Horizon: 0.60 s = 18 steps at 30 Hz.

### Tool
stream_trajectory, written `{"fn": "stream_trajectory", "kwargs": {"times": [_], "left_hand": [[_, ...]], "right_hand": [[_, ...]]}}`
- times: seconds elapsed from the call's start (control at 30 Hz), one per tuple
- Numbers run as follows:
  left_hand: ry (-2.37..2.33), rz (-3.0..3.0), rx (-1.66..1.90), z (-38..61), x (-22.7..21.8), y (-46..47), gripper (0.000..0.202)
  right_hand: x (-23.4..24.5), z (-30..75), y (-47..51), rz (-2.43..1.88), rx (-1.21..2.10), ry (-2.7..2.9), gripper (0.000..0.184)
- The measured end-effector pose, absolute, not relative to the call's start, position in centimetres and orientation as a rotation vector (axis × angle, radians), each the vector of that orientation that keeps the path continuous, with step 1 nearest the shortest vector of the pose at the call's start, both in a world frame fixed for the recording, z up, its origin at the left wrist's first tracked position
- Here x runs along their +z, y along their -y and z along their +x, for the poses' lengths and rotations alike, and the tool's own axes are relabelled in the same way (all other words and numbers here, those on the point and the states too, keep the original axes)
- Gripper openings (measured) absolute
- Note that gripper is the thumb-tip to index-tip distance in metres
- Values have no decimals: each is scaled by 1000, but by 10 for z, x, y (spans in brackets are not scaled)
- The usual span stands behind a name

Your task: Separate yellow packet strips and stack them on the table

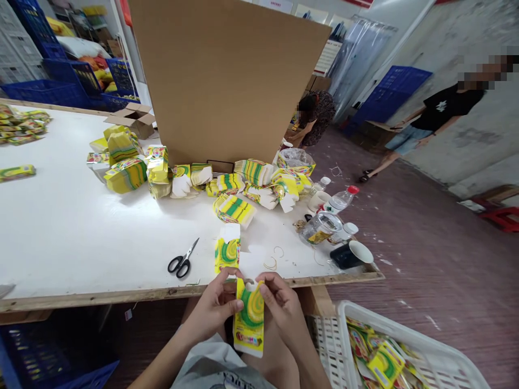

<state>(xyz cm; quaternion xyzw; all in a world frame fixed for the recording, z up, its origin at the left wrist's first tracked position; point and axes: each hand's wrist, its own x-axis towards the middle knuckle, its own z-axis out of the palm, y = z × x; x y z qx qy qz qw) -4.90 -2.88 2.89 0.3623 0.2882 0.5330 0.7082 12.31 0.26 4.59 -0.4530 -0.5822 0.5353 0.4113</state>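
Observation:
Both my hands hold one yellow-and-green printed carton point(249, 319) upright over my lap, just below the table's front edge. My left hand point(213, 310) pinches its left top corner. My right hand point(284, 308) grips the right top corner, fingers closed. Another flat carton point(227, 251) lies on the white table point(73, 232) right above my hands. Black-handled scissors point(182, 262) lie to its left. Bundles of the same cartons point(233, 208) are heaped across the table's far side.
A tall cardboard sheet point(227, 81) stands behind the heaps. Bottles, a jar point(318, 228) and cups crowd the table's right end, with rubber bands nearby. A white basket point(405, 346) of cartons sits at my right. Blue crates point(60, 81) stand far left. Two people are at the right.

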Motion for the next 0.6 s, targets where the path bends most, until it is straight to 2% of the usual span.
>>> {"fn": "stream_trajectory", "kwargs": {"times": [0.17, 0.2, 0.27, 0.37, 0.5, 0.6], "left_hand": [[-624, 750, 1115, -51, 25, 29, 71], [-629, 749, 1099, -52, 23, 28, 71], [-643, 762, 1086, -53, 21, 26, 59], [-715, 836, 1122, -53, 17, 24, 44], [-829, 960, 1143, -49, 14, 24, 42], [-824, 966, 1116, -48, 15, 25, 46]], "right_hand": [[45, 126, -4, -1182, 1232, 1534, 23], [44, 126, -3, -1181, 1222, 1507, 21], [43, 126, -4, -1180, 1181, 1407, 19], [46, 129, -7, -1218, 1162, 1308, 27], [50, 131, -9, -1309, 1339, 1516, 37], [49, 128, -10, -1423, 1212, 1725, 36]]}}
